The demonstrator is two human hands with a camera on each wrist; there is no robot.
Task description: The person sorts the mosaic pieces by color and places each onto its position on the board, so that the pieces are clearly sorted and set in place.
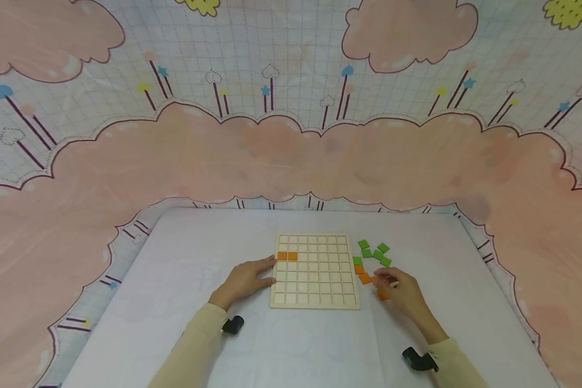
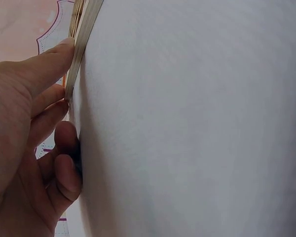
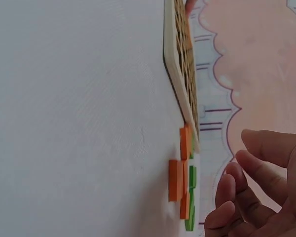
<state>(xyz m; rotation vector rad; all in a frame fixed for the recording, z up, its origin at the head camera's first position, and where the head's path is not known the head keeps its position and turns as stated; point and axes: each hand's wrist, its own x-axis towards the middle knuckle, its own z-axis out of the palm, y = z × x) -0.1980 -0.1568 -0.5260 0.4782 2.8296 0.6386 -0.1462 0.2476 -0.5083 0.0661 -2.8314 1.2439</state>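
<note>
A square wooden grid board (image 1: 315, 307) lies flat, with two orange tiles (image 1: 288, 256) side by side in cells at its left edge. My left hand (image 1: 242, 279) rests along the board's left side, its thumb and extended fingers touching the rim; the left wrist view shows the thumb (image 2: 54, 64) against the board's edge (image 2: 79, 54). Over loose orange tiles (image 1: 365, 278) right of the board hovers my right hand (image 1: 401, 291), fingers loosely bent. In the right wrist view, a gap shows between its thumb and fingers (image 3: 259, 165), with nothing held there.
Several green tiles (image 1: 366, 253) are scattered beyond the orange ones, close to the board's right edge. A white cloth (image 1: 184, 258) covers the table, which meets a patterned cloud backdrop (image 1: 291, 156) at the rear. Black wrist devices (image 1: 419, 360) sit at both sleeves.
</note>
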